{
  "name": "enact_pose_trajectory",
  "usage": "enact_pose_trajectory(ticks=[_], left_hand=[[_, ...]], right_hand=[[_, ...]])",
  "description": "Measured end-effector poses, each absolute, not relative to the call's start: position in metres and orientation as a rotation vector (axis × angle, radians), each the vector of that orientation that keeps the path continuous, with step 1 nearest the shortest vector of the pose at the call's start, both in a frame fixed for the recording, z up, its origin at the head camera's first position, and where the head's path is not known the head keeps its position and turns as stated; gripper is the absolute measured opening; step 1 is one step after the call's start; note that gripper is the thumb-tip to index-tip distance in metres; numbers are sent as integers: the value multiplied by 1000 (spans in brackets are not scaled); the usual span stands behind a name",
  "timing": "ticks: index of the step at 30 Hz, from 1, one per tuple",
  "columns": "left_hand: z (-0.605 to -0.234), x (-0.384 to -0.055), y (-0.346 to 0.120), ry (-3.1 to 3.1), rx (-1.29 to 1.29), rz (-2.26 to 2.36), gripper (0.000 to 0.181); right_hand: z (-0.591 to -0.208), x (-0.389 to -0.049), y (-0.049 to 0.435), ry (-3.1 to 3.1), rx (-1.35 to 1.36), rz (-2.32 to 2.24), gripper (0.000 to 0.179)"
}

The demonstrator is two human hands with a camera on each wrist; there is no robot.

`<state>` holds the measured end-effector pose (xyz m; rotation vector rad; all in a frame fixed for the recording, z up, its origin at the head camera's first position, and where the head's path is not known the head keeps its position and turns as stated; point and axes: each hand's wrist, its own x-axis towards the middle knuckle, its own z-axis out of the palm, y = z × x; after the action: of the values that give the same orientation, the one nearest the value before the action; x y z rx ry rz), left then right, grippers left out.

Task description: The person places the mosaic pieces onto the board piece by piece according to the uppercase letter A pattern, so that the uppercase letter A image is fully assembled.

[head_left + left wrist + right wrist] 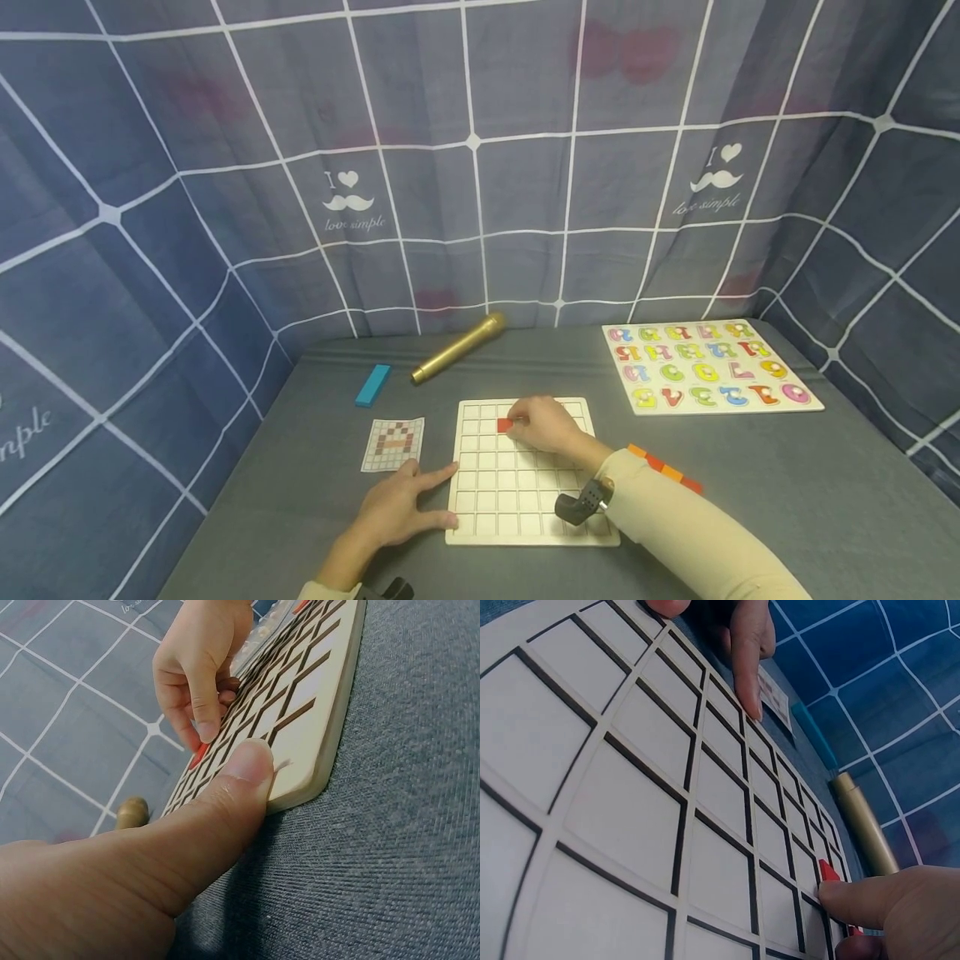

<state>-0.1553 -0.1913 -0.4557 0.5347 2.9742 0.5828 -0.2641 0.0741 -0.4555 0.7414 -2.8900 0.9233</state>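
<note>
A cream grid board (487, 502) with square recesses lies flat on the grey cloth. At its far rows my right hand (547, 427) pinches a red square tile (504, 426) between thumb and fingers, down at the grid. The tile also shows in the left wrist view, a red tile (199, 756) under the fingertips. My left hand (397, 504) is at the board's left edge, thumb and index finger spread and fairly straight. Its thumb (244, 769) presses on the near left corner of the board, and the index fingertip touches the left edge farther up.
Left of the board lies a small pattern card (381, 461), with a blue block (372, 385) and a gold microphone (457, 348) behind. A row of orange and red tiles (671, 472) lies partly behind the right forearm. A number puzzle board (707, 375) is at back right.
</note>
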Motion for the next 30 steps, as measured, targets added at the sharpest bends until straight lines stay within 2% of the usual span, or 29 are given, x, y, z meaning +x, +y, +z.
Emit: enact_pose_trajectory(ticks=[8,15,21,30], left_hand=[[-456,-155,-192,2972,534,586,77],[-456,-156,-191,2987,537,577,77],[-457,-158,-188,2980,547,567,77],[-461,-160,-193,2950,554,596,78]], right_hand=[[-451,-266,90,-2879,693,962,27],[-442,-264,163,-2862,576,977,30],[-444,-240,231,-2855,459,880,26],[-460,-217,258,-2945,526,913,18]])
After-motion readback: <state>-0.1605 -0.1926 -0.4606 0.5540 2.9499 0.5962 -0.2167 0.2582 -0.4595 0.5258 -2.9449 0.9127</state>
